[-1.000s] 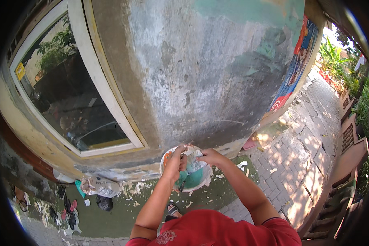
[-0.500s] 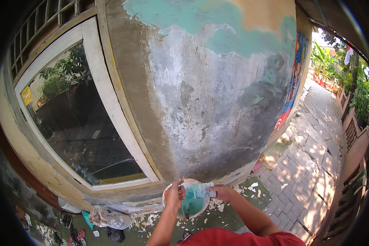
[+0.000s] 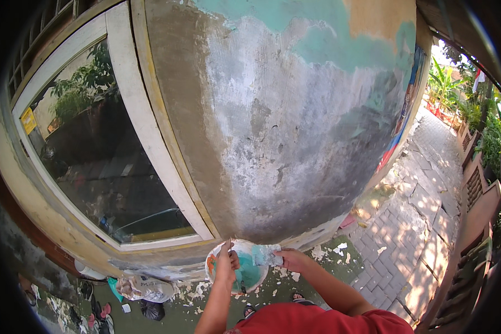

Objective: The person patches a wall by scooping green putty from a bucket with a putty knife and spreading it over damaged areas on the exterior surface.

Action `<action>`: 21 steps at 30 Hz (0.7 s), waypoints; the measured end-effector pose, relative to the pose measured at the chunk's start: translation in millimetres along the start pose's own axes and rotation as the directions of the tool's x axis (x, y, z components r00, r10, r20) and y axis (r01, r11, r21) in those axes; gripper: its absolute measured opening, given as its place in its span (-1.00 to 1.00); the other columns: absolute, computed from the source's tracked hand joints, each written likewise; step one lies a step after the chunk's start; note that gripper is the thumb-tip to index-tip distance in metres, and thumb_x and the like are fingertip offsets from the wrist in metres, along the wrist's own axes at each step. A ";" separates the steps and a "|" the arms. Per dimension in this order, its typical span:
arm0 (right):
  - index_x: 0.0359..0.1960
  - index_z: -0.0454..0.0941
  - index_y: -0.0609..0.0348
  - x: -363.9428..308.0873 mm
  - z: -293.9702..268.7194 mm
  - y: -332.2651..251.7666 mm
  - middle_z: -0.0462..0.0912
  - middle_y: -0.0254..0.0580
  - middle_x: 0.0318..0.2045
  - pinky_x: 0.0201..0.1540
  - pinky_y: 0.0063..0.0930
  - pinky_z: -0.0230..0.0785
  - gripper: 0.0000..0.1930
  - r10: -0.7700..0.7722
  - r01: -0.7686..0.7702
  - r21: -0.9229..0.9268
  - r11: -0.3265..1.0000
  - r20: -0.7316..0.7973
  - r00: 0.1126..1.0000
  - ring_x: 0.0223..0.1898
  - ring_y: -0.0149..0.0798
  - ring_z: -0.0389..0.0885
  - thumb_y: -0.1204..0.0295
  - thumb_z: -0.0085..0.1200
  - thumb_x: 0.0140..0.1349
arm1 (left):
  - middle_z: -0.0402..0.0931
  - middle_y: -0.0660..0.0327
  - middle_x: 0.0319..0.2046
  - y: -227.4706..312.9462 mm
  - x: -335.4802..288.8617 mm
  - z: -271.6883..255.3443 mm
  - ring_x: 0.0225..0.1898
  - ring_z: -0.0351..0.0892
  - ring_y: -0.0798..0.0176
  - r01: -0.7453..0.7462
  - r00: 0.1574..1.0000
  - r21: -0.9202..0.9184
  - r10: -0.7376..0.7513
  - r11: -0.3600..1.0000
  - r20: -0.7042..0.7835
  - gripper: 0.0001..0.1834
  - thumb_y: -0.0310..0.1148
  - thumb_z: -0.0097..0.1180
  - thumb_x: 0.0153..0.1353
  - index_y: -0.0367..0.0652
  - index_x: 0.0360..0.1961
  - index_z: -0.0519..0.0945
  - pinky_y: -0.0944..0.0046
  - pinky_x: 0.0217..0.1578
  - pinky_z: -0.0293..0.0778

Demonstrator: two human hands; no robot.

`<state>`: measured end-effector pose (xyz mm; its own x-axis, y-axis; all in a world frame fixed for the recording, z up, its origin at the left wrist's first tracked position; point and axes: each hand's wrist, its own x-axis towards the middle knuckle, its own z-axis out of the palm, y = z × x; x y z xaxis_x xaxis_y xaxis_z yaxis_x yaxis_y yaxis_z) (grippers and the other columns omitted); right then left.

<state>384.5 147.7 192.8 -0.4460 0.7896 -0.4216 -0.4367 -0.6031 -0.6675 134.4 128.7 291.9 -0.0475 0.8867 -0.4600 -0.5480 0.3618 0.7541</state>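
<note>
A white bucket (image 3: 260,285) holds teal paint or filler (image 3: 253,273). My left hand (image 3: 226,264) is closed at the bucket's left side, around what looks like its thin wire handle. An orange patch shows on the bucket near that hand. In my right hand (image 3: 294,260) is a pale, flat, scraper-like tool (image 3: 267,255) smeared with teal. The tool lies over the bucket's right rim, its far end above the teal contents. Its exact kind is hard to make out.
Ahead stands a patchy wall (image 3: 284,128) with bare grey and teal areas. A white-framed glass window or door (image 3: 145,111) is on the left. Paint flakes, a filled sack (image 3: 145,290), a black bag (image 3: 152,310) and shoes (image 3: 101,317) lie below. A paved path (image 3: 406,239) runs right.
Both hands and the bucket have shifted left in the view. The pale tool stays in my right hand over the rim. My feet show more now.
</note>
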 end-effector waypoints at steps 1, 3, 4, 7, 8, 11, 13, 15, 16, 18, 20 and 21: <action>0.11 0.40 0.42 -0.6 2.4 -4.3 0.58 -0.08 0.03 0.10 -0.32 0.47 -0.63 -0.004 0.004 0.010 1.000 0.012 1.000 0.03 -0.22 0.60 0.43 0.03 0.36 | 0.01 0.47 -0.72 -0.8 -0.1 -0.4 -0.74 -0.07 0.50 -0.011 1.000 -0.006 0.011 1.000 -0.022 -0.65 -0.13 0.01 0.24 -0.16 -0.10 0.45 0.40 -0.68 -0.11; 0.11 0.39 0.46 -2.0 10.6 -15.2 0.56 -0.03 0.04 0.13 -0.32 0.46 -0.63 -0.008 0.006 0.031 1.000 0.044 0.999 0.05 -0.20 0.58 0.45 0.02 0.35 | -0.02 0.46 -0.76 -1.2 3.5 -4.3 -0.76 -0.08 0.50 -0.031 0.998 -0.022 0.029 0.999 -0.052 -0.66 -0.06 0.04 0.29 -0.13 -0.19 0.45 0.39 -0.72 -0.15; 0.10 0.40 0.46 2.8 0.2 -17.6 0.56 -0.03 0.05 0.13 -0.30 0.47 -0.64 0.005 -0.006 0.017 1.000 0.024 1.000 0.05 -0.19 0.59 0.46 0.02 0.35 | -0.02 0.46 -0.76 -4.0 6.1 0.3 -0.76 -0.08 0.50 -0.038 0.997 -0.021 0.036 0.999 -0.065 -0.66 -0.06 0.05 0.27 -0.14 -0.18 0.45 0.39 -0.71 -0.14; 0.11 0.44 0.29 6.5 -7.1 -26.3 0.61 -0.16 0.00 0.03 -0.31 0.49 -0.67 -0.014 0.014 0.012 1.000 0.049 0.999 -0.01 -0.26 0.62 0.41 0.02 0.36 | -0.03 0.45 -0.75 -9.1 10.2 3.4 -0.75 -0.08 0.49 -0.056 0.993 -0.018 0.054 0.998 -0.101 -0.61 -0.09 0.07 0.22 -0.18 -0.10 0.46 0.39 -0.70 -0.10; 0.10 0.44 0.32 3.5 -4.6 -28.9 0.60 -0.14 0.00 0.04 -0.30 0.49 -0.67 -0.011 0.010 0.020 1.000 0.040 0.999 -0.01 -0.24 0.62 0.42 0.03 0.36 | -0.02 0.45 -0.75 -11.6 11.9 0.5 -0.75 -0.07 0.49 -0.067 0.993 -0.019 0.065 0.998 -0.101 -0.60 -0.10 0.07 0.22 -0.19 -0.09 0.46 0.39 -0.70 -0.09; 0.09 0.44 0.37 0.6 -8.5 -35.7 0.59 -0.10 0.02 0.08 -0.31 0.50 -0.66 -0.005 0.005 0.026 1.000 0.005 1.000 0.01 -0.21 0.61 0.44 0.04 0.35 | -0.01 0.45 -0.74 -18.7 11.9 6.0 -0.75 -0.06 0.48 -0.068 0.992 -0.032 0.064 0.997 -0.108 -0.58 -0.10 0.07 0.22 -0.20 -0.05 0.45 0.38 -0.69 -0.09; 0.10 0.44 0.34 2.6 -20.6 -36.4 0.59 -0.11 0.02 0.08 -0.31 0.50 -0.67 0.001 0.000 0.021 1.000 -0.026 1.000 0.00 -0.22 0.61 0.43 0.04 0.35 | -0.01 0.45 -0.74 -21.7 12.7 14.7 -0.75 -0.07 0.47 -0.046 0.993 -0.034 0.042 0.998 -0.109 -0.58 -0.11 0.07 0.22 -0.20 -0.04 0.45 0.38 -0.68 -0.10; 0.12 0.44 0.29 -0.4 -35.0 -30.7 0.58 -0.14 0.04 0.10 -0.30 0.48 -0.66 0.012 -0.011 0.042 0.999 -0.022 1.000 0.03 -0.22 0.60 0.44 0.04 0.34 | 0.00 0.44 -0.75 -33.0 14.3 15.1 -0.75 -0.07 0.46 -0.032 0.994 -0.028 0.029 0.999 -0.105 -0.58 -0.10 0.07 0.20 -0.18 -0.06 0.43 0.37 -0.68 -0.10; 0.13 0.44 0.28 0.4 -37.5 -27.0 0.58 -0.15 0.04 0.11 -0.29 0.47 -0.65 0.007 -0.007 0.049 0.999 0.002 1.000 0.04 -0.22 0.59 0.45 0.04 0.34 | 0.00 0.45 -0.75 -36.4 14.6 11.7 -0.75 -0.07 0.46 -0.030 0.993 -0.017 0.028 0.999 -0.118 -0.59 -0.10 0.07 0.20 -0.17 -0.07 0.42 0.36 -0.68 -0.09; 0.15 0.43 0.28 -0.3 -47.6 -19.7 0.57 -0.16 0.07 0.12 -0.27 0.46 -0.64 -0.003 0.001 0.052 0.999 0.021 1.000 0.08 -0.22 0.57 0.46 0.03 0.34 | 0.00 0.44 -0.75 -43.5 15.2 9.7 -0.75 -0.05 0.46 -0.012 0.991 0.008 0.013 1.000 -0.136 -0.61 -0.08 0.08 0.18 -0.15 -0.12 0.41 0.35 -0.67 -0.08; 0.15 0.43 0.28 -8.4 -44.7 -21.9 0.57 -0.16 0.07 0.13 -0.27 0.46 -0.64 -0.002 0.001 0.055 0.998 0.009 1.000 0.09 -0.22 0.57 0.47 0.02 0.34 | 0.00 0.44 -0.75 -46.4 11.8 8.1 -0.75 -0.05 0.46 -0.005 0.988 0.010 0.006 1.000 -0.154 -0.61 -0.08 0.07 0.18 -0.15 -0.13 0.41 0.35 -0.67 -0.07; 0.15 0.43 0.28 -10.9 -43.7 -23.0 0.57 -0.16 0.08 0.14 -0.28 0.45 -0.65 0.001 -0.002 0.058 0.998 0.004 1.000 0.09 -0.22 0.57 0.47 0.02 0.34 | 0.00 0.44 -0.75 -47.1 11.1 7.8 -0.75 -0.04 0.46 0.000 0.986 0.011 0.002 1.000 -0.166 -0.61 -0.08 0.07 0.18 -0.15 -0.13 0.41 0.35 -0.66 -0.07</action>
<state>433.6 157.9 186.0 -0.4493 0.7883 -0.4203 -0.4807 -0.6099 -0.6301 166.1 123.8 254.9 -0.1869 0.8270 -0.5302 -0.5387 0.3650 0.7593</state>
